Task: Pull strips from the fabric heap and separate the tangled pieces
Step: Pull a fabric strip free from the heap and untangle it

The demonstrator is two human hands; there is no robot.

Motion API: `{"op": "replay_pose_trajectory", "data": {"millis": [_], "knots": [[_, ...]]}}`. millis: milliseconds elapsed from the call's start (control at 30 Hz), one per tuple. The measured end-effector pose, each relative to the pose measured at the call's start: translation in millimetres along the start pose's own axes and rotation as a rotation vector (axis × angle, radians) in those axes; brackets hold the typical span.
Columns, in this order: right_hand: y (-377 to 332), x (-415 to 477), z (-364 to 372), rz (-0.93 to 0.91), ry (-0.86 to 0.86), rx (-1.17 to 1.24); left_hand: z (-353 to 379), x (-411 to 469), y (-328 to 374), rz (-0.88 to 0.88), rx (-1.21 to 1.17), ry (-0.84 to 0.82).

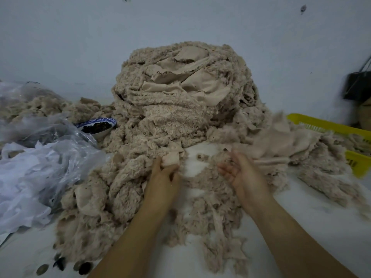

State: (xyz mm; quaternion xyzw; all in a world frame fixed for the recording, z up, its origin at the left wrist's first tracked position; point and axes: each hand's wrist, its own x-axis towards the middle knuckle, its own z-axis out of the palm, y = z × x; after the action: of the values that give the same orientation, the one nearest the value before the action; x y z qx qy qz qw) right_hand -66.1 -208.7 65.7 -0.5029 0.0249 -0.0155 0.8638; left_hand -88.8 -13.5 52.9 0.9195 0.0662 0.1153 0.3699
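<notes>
Fabric heap sits centre of the table, piled high vs the far wall, loose pieces spilling near us. Left hand grips a smooth beige strip at the heap's near foot, fingers curled round its end. Right hand is just right of it, palm up, fingers loosely spread, holding nothing.

Risk, as we judge it: the strip looks buried under the pile, so a hard one-hand tug could drag the stack forward or topple it. Fuzzy edges prob snag & tear.

Heap = beige plush, shaggy one side, smooth backing on the other, frayed, badly tangled.

Outward: plastic bags left, bowl w/ dark bits far left, yellow basket right.
</notes>
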Motion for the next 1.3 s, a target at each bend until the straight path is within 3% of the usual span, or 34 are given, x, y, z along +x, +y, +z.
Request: {"op": "replay_pose_trajectory", "data": {"millis": [133, 200, 333, 400, 500, 633, 700, 833, 900, 1033, 1233, 1300], "knots": [[10, -7, 7, -0.148, -0.083, -0.488, -3, 0, 3, 0.062, 0.044, 0.108], [11, -11, 7, -0.186, -0.121, -0.613, -6, -3, 7, 0.128, 0.042, 0.221], [11, -17, 14, 0.012, -0.280, -0.377, -9, -19, 31, 0.481, 0.023, 0.370], [8, -20, 16, 0.126, -0.386, -0.187, -1, -29, 40, 0.675, 0.038, 0.288], [3, -21, 19, 0.143, -0.380, -0.043, 8, -36, 44, 0.768, -0.011, 0.120], [2, -19, 18, -0.023, -0.271, -0.167, 11, -30, 40, 0.743, -0.032, 0.176], [1, -20, 18, -0.086, -0.258, -0.249, 10, -25, 36, 0.638, -0.016, 0.183], [7, -21, 14, -0.092, -0.292, -0.393, 11, -18, 25, 0.500, -0.003, 0.004], [7, -19, 14, -0.055, -0.292, -0.286, 12, -16, 22, 0.468, 0.001, -0.065], [-1, -12, 12, 0.055, -0.187, -0.002, 7, -8, 16, 0.262, -0.023, 0.069], [-10, -11, 13, 0.079, 0.006, 0.117, 9, -4, 8, 0.116, -0.126, 0.004], [-15, -11, 10, 0.076, 0.002, 0.139, 8, -3, 6, 0.089, -0.201, 0.014]]}}
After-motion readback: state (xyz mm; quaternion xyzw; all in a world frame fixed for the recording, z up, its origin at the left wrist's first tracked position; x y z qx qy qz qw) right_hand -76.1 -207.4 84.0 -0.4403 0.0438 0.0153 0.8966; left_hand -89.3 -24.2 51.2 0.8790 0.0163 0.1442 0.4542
